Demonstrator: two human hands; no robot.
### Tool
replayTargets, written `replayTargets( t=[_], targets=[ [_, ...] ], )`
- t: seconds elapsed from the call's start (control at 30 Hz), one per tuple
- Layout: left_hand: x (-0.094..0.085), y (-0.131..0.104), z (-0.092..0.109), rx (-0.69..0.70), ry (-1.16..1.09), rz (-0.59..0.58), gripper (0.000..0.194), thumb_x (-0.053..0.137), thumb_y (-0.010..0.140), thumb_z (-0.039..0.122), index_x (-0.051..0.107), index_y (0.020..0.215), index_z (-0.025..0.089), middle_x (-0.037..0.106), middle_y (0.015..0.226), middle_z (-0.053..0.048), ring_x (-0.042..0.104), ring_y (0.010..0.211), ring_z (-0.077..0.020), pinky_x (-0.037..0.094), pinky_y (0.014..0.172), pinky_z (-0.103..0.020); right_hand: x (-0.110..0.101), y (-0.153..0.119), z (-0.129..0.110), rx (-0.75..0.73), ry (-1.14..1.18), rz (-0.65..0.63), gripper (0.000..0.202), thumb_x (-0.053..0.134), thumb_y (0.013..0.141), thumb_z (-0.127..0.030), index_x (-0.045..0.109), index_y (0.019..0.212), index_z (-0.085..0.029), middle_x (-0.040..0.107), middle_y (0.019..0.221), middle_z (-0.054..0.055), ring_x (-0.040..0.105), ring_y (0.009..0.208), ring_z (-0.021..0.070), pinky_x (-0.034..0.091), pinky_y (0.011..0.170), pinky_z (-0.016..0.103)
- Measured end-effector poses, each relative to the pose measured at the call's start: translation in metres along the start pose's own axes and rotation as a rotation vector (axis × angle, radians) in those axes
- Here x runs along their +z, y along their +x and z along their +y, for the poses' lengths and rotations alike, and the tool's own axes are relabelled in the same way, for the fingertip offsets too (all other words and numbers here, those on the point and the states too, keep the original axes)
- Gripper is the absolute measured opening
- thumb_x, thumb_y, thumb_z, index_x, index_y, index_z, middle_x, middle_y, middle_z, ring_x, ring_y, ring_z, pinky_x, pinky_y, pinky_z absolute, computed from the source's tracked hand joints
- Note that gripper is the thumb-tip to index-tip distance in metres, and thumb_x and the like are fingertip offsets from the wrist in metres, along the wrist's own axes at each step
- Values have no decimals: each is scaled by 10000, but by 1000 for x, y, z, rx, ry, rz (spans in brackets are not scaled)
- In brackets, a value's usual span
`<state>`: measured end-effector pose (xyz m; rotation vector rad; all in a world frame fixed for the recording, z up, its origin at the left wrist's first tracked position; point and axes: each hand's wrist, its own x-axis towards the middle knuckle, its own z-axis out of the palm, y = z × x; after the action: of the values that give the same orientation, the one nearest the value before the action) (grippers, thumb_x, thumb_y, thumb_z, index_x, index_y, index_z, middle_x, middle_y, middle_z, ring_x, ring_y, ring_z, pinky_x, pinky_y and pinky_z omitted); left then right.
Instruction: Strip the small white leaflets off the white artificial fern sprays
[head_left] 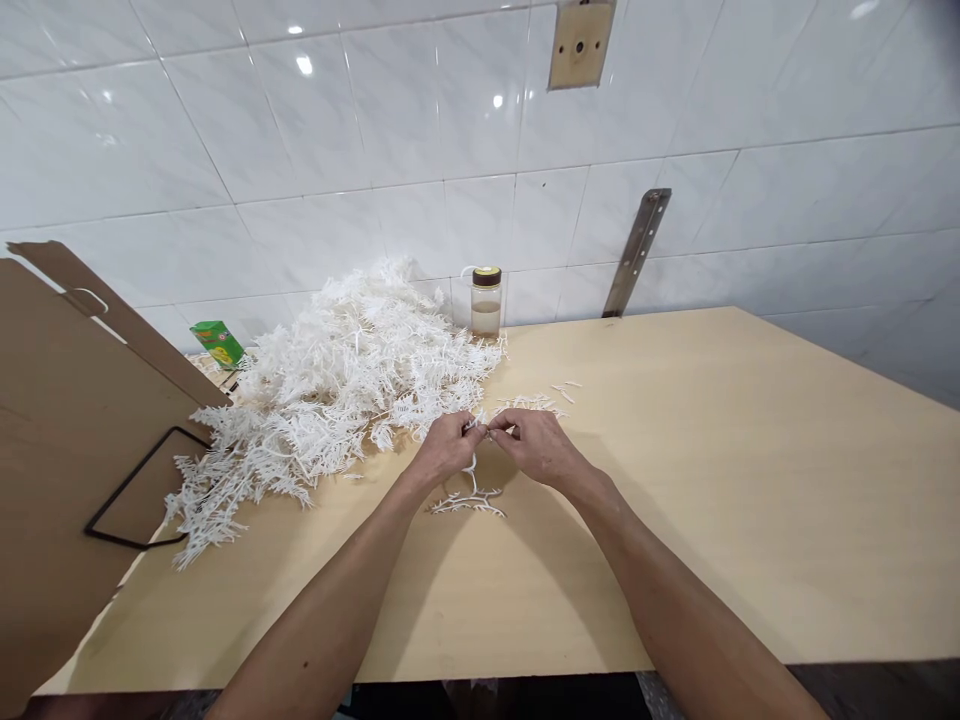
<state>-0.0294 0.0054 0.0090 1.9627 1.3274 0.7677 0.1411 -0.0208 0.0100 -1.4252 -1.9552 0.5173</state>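
My left hand (448, 443) pinches a white branching plastic sprig (472, 482), whose forked lower end hangs below the fingers over the table. Close beside it, my right hand (536, 445) is closed at the fingertips, meeting the left at the same sprig; the exact part it grips is small and partly hidden. Just behind the hands lie several loose white twig pieces (536, 403). A large heap of white feathery sprigs (352, 360) spreads to the left of my left hand.
A lidded jar (486, 305) of pale brown liquid stands near the tiled wall. A green box (217, 343) sits behind the heap. At the left is a cardboard box (82, 450) beside a black wire frame (135, 540). A metal bracket (637, 252) leans on the wall above the wooden tabletop (750, 480).
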Motion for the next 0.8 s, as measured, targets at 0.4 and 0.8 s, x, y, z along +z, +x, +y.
replayTargets(
  t=[0.4, 0.8],
  targets=[
    [4, 0, 0, -30, 131, 31, 265, 496, 818, 280, 393, 586, 201, 429, 563, 32, 390, 574, -133, 251, 553, -273, 16, -1, -4, 94, -108, -13, 122, 517, 821, -201, 601, 733, -193, 655, 712, 16, 536, 653, 136, 342, 609, 240],
    [12, -5, -3, 169, 242, 150, 163, 438, 869, 205, 439, 706, 204, 505, 694, -4, 456, 666, -155, 321, 626, -280, 27, 10, -2, 288, -176, 90, 158, 506, 803, -188, 631, 707, -176, 686, 754, 60, 576, 710, 167, 351, 626, 259]
  ],
)
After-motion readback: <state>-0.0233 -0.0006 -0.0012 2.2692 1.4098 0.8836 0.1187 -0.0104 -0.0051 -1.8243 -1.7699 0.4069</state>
